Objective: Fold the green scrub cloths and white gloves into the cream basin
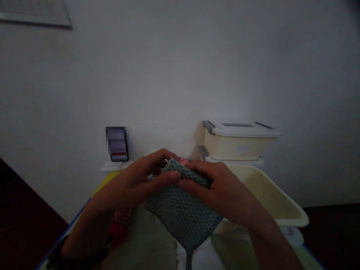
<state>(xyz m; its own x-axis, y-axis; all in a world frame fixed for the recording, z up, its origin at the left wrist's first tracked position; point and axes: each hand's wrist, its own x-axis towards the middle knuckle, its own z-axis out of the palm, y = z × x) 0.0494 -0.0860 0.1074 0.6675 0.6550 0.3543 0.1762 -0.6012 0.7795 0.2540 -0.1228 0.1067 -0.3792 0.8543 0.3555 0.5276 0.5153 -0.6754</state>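
A grey-green knitted piece with a darker edging and a strap at its lower corner hangs from both hands above the table. My left hand pinches its top edge from the left, thumb in front and fingers behind. From the right, my right hand grips the same folded edge, its thumb almost meeting the left one. Something pink shows just behind the fold, between the fingers. What the fingertips do behind the fabric is hidden.
A phone stands against the wall at the back left. A lidded cream storage box sits at the back right, with an open cream bin before it. A red patterned item lies beside my left forearm on the table.
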